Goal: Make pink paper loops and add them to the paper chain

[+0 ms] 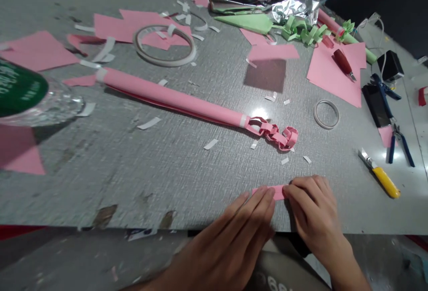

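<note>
A small pink paper strip (277, 191) lies flat near the table's front edge. My left hand (234, 233) rests on its left end with the fingers stretched out flat. My right hand (312, 211) presses on its right end with curled fingers, covering that part of the strip. Just beyond the hands lies a long rolled pink paper tube (174, 97) with a curled pink paper chain (276, 133) at its right end.
A yellow utility knife (381, 175), blue pliers (399, 141), a phone (376, 104) and a tape ring (326, 114) lie at the right. A larger tape roll (164, 45), pink sheets, green folded paper (301, 30), foil and a green-labelled bottle (23, 92) sit farther back and left.
</note>
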A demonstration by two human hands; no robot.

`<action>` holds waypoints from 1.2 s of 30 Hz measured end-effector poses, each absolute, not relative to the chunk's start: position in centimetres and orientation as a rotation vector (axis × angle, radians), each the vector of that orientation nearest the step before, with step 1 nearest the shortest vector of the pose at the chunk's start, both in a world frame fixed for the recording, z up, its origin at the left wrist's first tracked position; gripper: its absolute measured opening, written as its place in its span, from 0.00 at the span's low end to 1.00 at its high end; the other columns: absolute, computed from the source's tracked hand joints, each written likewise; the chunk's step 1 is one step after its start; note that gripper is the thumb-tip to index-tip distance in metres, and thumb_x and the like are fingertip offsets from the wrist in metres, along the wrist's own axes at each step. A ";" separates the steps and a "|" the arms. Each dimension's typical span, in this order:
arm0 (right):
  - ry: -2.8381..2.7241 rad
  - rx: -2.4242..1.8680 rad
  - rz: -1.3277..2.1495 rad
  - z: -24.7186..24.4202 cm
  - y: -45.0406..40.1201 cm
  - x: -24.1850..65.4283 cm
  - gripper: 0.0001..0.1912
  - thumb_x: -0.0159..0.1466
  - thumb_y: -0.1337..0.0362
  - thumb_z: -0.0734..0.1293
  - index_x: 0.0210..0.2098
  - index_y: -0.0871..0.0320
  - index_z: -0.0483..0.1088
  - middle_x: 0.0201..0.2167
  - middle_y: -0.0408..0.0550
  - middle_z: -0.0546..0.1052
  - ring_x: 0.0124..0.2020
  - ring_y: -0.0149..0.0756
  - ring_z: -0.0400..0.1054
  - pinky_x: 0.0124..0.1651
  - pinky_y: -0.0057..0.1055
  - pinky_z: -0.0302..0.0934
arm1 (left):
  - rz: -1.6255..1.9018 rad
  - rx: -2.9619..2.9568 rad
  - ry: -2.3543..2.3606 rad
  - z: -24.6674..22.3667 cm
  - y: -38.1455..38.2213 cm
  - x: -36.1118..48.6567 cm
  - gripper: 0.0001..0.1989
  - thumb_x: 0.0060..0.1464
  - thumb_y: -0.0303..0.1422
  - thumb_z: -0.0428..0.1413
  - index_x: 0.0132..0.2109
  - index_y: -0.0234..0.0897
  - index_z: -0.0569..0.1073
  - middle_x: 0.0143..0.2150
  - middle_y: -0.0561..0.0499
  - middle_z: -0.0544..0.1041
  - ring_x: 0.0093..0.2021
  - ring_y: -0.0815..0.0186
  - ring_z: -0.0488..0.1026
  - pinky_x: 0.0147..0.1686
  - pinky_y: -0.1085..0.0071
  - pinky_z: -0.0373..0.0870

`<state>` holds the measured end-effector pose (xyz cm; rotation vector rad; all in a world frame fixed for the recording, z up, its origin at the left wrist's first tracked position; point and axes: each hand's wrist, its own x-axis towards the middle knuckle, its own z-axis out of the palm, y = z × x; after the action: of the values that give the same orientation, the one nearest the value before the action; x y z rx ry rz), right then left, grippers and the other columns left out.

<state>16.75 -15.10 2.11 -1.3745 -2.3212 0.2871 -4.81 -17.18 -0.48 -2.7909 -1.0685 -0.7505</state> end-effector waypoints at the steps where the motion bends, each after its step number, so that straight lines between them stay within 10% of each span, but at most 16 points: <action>1: -2.322 -1.378 0.288 2.1 -15.1 16.8 0.11 0.76 0.74 0.61 0.46 0.57 0.74 0.39 0.50 0.80 0.38 0.41 0.69 0.41 0.41 0.62 | -0.772 -2.788 -1.077 -0.6 -17.1 -4.9 0.19 0.75 0.29 0.49 0.63 0.21 0.75 0.65 0.34 0.78 0.64 0.50 0.75 0.74 0.52 0.55; 9: -2.151 -1.330 0.325 2.8 -16.7 20.0 0.21 0.71 0.81 0.64 0.59 0.60 0.74 0.52 0.56 0.81 0.54 0.46 0.76 0.58 0.47 0.70 | -0.833 -2.813 -1.074 -1.0 -17.0 -5.2 0.19 0.75 0.30 0.50 0.63 0.23 0.75 0.65 0.37 0.78 0.64 0.52 0.75 0.76 0.55 0.54; 16: -2.501 -1.261 0.212 3.0 -18.5 19.3 0.21 0.72 0.79 0.63 0.62 0.65 0.74 0.62 0.55 0.80 0.70 0.44 0.69 0.78 0.47 0.53 | -0.841 -2.831 -1.078 -1.4 -17.2 -5.1 0.19 0.74 0.29 0.49 0.64 0.21 0.74 0.64 0.35 0.78 0.64 0.51 0.74 0.76 0.54 0.54; 36: -2.684 -1.366 0.212 2.2 -18.8 20.2 0.23 0.79 0.69 0.60 0.72 0.59 0.65 0.72 0.48 0.71 0.76 0.37 0.59 0.82 0.47 0.40 | -0.779 -2.837 -1.076 -2.6 -17.1 -7.4 0.19 0.75 0.30 0.51 0.65 0.24 0.74 0.65 0.39 0.79 0.64 0.55 0.76 0.78 0.57 0.51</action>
<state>20.16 -18.84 2.18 -1.3661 -2.6837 0.2115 -7.39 -17.13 -2.55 -2.8374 -1.0764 -0.7794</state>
